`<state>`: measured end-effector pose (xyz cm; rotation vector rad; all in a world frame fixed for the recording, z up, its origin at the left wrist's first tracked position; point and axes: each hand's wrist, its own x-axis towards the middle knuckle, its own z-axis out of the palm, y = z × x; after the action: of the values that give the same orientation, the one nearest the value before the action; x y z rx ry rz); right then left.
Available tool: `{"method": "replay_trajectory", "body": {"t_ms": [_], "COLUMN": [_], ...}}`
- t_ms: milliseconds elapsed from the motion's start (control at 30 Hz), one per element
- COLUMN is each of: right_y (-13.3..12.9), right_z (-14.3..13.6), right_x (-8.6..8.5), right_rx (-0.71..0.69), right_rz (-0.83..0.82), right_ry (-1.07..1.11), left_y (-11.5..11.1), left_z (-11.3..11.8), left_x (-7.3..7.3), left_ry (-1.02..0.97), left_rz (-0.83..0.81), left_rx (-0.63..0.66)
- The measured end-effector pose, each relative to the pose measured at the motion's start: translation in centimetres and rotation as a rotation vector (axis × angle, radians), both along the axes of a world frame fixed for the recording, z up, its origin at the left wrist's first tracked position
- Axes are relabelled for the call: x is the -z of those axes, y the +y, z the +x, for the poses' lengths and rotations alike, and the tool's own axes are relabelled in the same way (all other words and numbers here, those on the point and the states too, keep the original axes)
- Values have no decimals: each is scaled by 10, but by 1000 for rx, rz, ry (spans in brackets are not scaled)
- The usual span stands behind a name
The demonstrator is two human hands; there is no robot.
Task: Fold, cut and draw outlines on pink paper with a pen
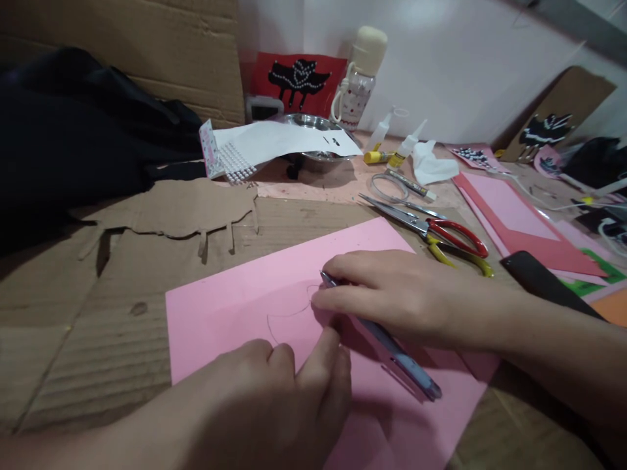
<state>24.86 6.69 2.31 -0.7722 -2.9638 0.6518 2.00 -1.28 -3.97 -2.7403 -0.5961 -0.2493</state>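
Note:
A sheet of pink paper (215,313) lies at an angle on the cardboard, with a thin curved line drawn on it. My right hand (392,294) rests over the sheet, its fingers closed round a grey-blue pen (406,362). The pen's tip points to the far left, close to the top of the drawn line. Its back end sticks out below the palm. My left hand (289,391) lies on the near part of the sheet with curled fingers, knuckles up. The underside of that hand is hidden, so anything inside it does not show.
Beyond the sheet lie red-and-yellow-handled pliers (441,232), a marker (411,185) and small glue bottles (404,147). A metal bowl (318,166) carries a white strip beside pearl beads (238,160). Cut cardboard (181,205) lies left; coloured papers (529,228) and a black phone-like object (543,281) right.

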Motion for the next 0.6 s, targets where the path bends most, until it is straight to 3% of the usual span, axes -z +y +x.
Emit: {"method": "replay_trajectory", "body": {"t_ms": [100, 267, 433, 600], "right_y": [2, 6, 4, 2], "right_z": [1, 6, 4, 3], "right_x": [7, 9, 7, 6], "right_rx": [30, 31, -57, -34], "right_rz": [-5, 253, 152, 113], "right_ry": [41, 224, 163, 117], "left_y": [-2, -1, 0, -6], "left_z": [-1, 0, -2, -5], "left_x": [2, 4, 6, 1], "left_ry": [18, -78, -32, -25], "left_rz": [-13, -1, 15, -6], "left_rx": [-8, -6, 2, -46]}}
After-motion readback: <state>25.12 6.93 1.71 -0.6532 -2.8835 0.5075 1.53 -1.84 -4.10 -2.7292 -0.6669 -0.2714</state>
